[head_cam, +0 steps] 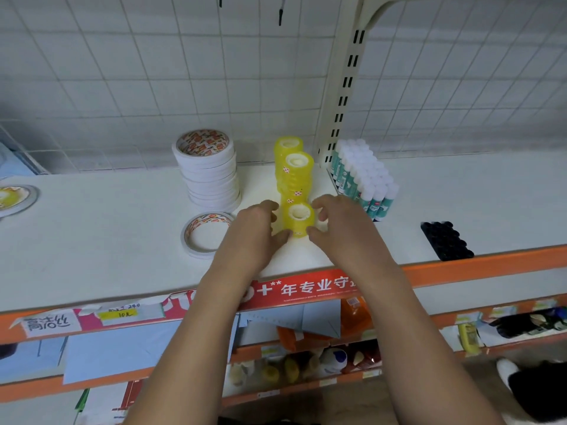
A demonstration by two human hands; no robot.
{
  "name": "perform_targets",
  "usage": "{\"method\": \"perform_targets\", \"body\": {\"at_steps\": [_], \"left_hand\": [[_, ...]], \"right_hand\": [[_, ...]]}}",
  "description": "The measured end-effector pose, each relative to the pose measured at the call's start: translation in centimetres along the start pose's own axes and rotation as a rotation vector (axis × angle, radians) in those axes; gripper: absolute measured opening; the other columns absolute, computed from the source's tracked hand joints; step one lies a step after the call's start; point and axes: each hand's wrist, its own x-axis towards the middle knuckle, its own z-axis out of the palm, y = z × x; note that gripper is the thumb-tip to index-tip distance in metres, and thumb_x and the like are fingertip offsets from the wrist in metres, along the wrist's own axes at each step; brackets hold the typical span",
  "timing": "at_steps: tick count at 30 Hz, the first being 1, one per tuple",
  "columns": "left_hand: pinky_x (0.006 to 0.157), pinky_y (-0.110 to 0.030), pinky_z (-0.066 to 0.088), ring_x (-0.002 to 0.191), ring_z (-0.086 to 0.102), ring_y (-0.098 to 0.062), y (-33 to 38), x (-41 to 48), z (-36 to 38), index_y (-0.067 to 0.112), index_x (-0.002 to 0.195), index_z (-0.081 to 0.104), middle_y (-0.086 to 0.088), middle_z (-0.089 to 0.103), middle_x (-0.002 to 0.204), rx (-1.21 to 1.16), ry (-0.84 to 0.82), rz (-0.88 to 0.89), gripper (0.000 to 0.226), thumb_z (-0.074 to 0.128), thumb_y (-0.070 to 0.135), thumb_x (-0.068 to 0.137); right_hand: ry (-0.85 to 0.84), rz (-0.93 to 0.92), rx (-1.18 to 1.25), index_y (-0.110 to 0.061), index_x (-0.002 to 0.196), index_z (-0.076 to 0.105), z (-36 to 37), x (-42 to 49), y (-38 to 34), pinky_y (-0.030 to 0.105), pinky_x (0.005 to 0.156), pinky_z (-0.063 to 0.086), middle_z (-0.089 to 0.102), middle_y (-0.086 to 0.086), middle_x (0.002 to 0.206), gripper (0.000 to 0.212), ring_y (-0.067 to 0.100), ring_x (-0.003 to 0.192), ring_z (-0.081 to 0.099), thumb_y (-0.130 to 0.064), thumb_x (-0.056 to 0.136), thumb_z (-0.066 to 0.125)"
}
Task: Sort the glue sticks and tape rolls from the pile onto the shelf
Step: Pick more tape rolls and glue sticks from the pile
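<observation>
A short stack of yellow tape rolls [301, 220] stands on the white shelf [92, 240] near its front edge. My left hand [256, 233] and my right hand [337, 228] both grip it from either side. Behind it stand two taller stacks of yellow tape rolls [296, 173]. A tall stack of white double-sided tape rolls [210, 170] rises to the left, with one loose white roll [205, 234] lying flat in front of it. A block of glue sticks [363, 179] with white caps stands to the right.
A black tray of small round items [446, 240] lies at the right near the orange shelf edge [460, 268]. A tape roll [15, 197] lies at the far left. A cream upright post [340, 87] rises behind the glue sticks. Lower shelves hold mixed goods.
</observation>
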Motion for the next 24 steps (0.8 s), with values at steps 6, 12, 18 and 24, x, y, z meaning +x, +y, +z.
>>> {"method": "perform_targets", "body": {"at_steps": [6, 12, 18, 24], "left_hand": [[0.077, -0.036, 0.052, 0.093, 0.063, -0.016, -3.7, -4.0, -6.2, 0.031, 0.111, 0.064, 0.012, 0.068, 0.104, 0.218, 0.189, -0.079, 0.026, 0.055, 0.042, 0.089], [0.078, -0.032, 0.047, 0.102, 0.059, -0.017, -11.9, -10.0, -13.0, 0.027, 0.116, 0.063, 0.007, 0.062, 0.114, 0.308, 0.313, -0.337, 0.03, 0.055, 0.042, 0.091], [0.085, -0.039, 0.049, 0.108, 0.056, -0.024, -20.1, -15.4, -20.2, 0.022, 0.119, 0.063, -0.001, 0.058, 0.12, 0.345, 0.383, -0.484, 0.033, 0.057, 0.039, 0.091], [0.078, -0.037, 0.051, 0.1, 0.058, -0.024, -27.8, -17.9, -26.4, 0.022, 0.118, 0.063, 0.0, 0.057, 0.121, 0.348, 0.384, -0.504, 0.032, 0.057, 0.04, 0.091]], "right_hand": [[-0.017, -0.155, 0.103, -0.021, 0.107, 0.067, 1.7, 1.0, -7.6, 0.034, 0.076, 0.049, 0.065, -0.002, 0.092, 0.019, 0.019, 0.086, 0.059, -0.023, 0.089, 0.061], [-0.164, -0.37, 0.153, -0.024, 0.106, 0.068, 7.7, 2.0, -18.1, 0.034, 0.08, 0.053, 0.067, -0.004, 0.098, 0.018, 0.016, 0.091, 0.062, -0.028, 0.09, 0.06], [-0.269, -0.522, 0.17, -0.022, 0.111, 0.066, 14.5, 2.0, -29.6, 0.035, 0.086, 0.05, 0.065, -0.001, 0.105, 0.022, 0.018, 0.096, 0.061, -0.03, 0.091, 0.061], [-0.283, -0.514, 0.18, -0.022, 0.112, 0.067, 20.0, 2.1, -39.3, 0.034, 0.085, 0.051, 0.065, -0.001, 0.109, 0.024, 0.016, 0.1, 0.062, -0.031, 0.09, 0.062]]}}
